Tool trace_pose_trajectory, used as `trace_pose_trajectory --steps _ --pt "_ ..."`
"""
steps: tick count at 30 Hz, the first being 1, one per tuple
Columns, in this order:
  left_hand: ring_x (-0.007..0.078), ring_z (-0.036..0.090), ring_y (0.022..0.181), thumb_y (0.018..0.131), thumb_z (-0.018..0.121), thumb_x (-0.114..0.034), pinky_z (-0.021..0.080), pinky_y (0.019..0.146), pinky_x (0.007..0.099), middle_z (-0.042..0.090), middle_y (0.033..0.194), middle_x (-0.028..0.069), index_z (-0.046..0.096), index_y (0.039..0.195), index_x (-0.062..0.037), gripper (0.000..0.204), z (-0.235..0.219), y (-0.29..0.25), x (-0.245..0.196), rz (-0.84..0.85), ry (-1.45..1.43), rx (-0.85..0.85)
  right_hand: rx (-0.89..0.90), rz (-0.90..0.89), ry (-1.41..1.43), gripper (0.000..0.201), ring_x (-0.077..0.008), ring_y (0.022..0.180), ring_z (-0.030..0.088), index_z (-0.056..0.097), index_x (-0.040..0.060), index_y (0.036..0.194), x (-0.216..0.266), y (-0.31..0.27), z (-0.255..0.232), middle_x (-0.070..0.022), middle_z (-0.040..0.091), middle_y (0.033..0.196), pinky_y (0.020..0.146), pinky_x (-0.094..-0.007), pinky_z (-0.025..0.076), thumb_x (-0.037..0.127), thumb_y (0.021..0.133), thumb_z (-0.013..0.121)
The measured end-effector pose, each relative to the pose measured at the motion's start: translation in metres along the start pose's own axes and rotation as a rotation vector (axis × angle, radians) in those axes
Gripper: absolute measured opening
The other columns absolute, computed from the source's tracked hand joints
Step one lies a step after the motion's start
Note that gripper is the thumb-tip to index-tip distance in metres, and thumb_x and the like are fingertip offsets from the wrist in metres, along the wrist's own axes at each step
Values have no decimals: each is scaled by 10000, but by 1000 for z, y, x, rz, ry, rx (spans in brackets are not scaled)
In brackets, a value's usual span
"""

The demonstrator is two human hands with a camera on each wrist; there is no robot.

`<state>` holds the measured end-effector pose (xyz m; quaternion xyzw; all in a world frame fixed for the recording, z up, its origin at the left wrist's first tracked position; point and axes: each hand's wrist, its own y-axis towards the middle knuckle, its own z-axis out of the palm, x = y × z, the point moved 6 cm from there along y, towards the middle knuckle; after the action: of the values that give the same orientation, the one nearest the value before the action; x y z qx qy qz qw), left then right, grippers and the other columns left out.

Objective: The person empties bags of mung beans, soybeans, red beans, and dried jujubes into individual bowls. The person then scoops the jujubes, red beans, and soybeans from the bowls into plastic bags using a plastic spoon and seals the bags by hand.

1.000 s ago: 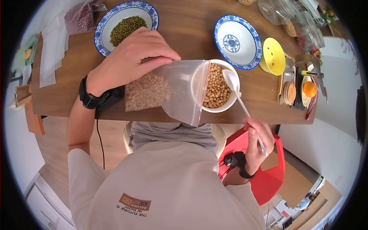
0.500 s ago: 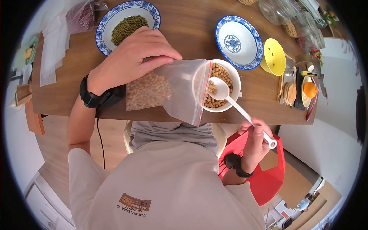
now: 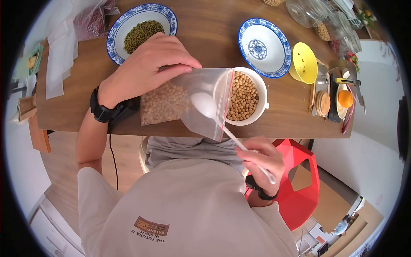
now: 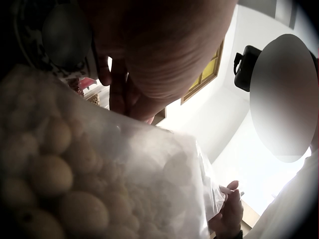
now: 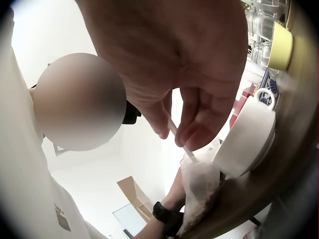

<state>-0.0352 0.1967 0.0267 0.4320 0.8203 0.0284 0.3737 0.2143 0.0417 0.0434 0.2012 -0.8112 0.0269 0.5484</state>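
My left hand [image 3: 147,66] pinches the upper edge of a clear zip bag [image 3: 195,124] between thumb and fingers. Chickpeas [image 3: 160,105] fill the bag's left part, and its red-lined mouth overlaps the left side of a white bowl [image 3: 263,109]. More chickpeas [image 3: 245,96] lie in that bowl, which has a small loop handle [image 5: 265,95]. My right hand [image 3: 264,159] grips a long-handled white spoon [image 3: 236,140] in front of the table edge. The spoon's head shows through the plastic, inside the bag's mouth; what it carries is hidden.
Behind the left hand stands a blue-and-white bowl [image 3: 117,40] of green beans. Another blue-and-white bowl [image 3: 274,58] and a yellow bowl [image 3: 303,64] are at the back right. Glass jars [image 3: 302,13], an orange [image 3: 345,99] and a bag of red beans [image 3: 89,23] stand farther out.
The spoon went from the rim into the chickpeas in the white bowl, scooped some, then moved left into the bag with the right hand. The left hand and bag stayed nearly still.
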Motion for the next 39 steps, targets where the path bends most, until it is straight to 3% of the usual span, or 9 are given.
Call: trace_pose_trajectory --steps 5,10,12,17,22,26,31,34,39 --pt "232 615 927 914 734 -77 466 884 374 715 936 25 769 1039 -74 129 -1 -1 -1 9 -6 -8 -316 39 38 192 -209 856 684 762 -45 1053 -14 -26 -42 -157 739 987 740 -339 534 113 959 705" --pt "228 616 931 914 741 -79 461 893 375 713 934 24 768 1035 -72 125 -1 -1 -1 16 -17 -21 -391 157 -246 160 -219 842 687 754 -53 1058 -21 -20 -51 -151 740 987 712 -319 530 49 948 698" --pt "228 617 929 914 741 -79 461 893 375 713 933 24 769 1035 -72 124 0 -1 0 15 -15 -21 -309 128 -323 148 -225 819 691 752 -50 1051 -25 -16 -45 -143 743 986 701 -312 528 45 951 697" --pt "228 619 923 914 741 -79 462 889 375 713 929 26 772 1033 -73 123 -1 -1 -1 20 -9 -24 -271 144 -112 183 -239 828 706 733 -53 1069 -26 -20 -35 -154 753 972 726 -336 557 107 997 680" --pt "230 624 926 916 738 -81 462 886 376 718 928 29 774 1025 -72 115 -1 -2 -1 24 -13 -32 -558 292 190 330 -244 786 713 699 -86 1116 -39 -36 -45 -199 747 918 736 -368 594 231 1049 640" --pt "229 624 930 917 736 -83 461 887 376 721 929 28 774 1027 -73 117 -1 -2 0 16 -16 -30 -618 200 266 398 -256 712 688 676 -76 1116 -30 -37 -50 -183 726 853 649 -371 582 314 1049 641" --pt "228 622 934 917 738 -85 462 897 376 718 927 28 775 1027 -72 116 -1 -1 -1 12 0 -21 -450 127 190 387 -244 702 684 702 -59 1044 -9 -29 -30 -175 723 873 628 -353 561 322 1048 629" --pt "230 623 932 914 740 -84 464 899 377 715 925 29 775 1027 -71 119 0 -1 0 8 -13 -21 -142 56 149 220 -238 809 704 768 -34 1065 4 -6 -6 -178 732 980 693 -336 554 161 978 713" --pt "231 626 929 911 745 -84 466 894 376 715 924 29 776 1028 -72 122 -1 -2 0 9 -15 -30 -109 51 91 196 -242 838 701 778 -14 1083 6 -9 -11 -179 731 1029 707 -343 552 132 960 733"
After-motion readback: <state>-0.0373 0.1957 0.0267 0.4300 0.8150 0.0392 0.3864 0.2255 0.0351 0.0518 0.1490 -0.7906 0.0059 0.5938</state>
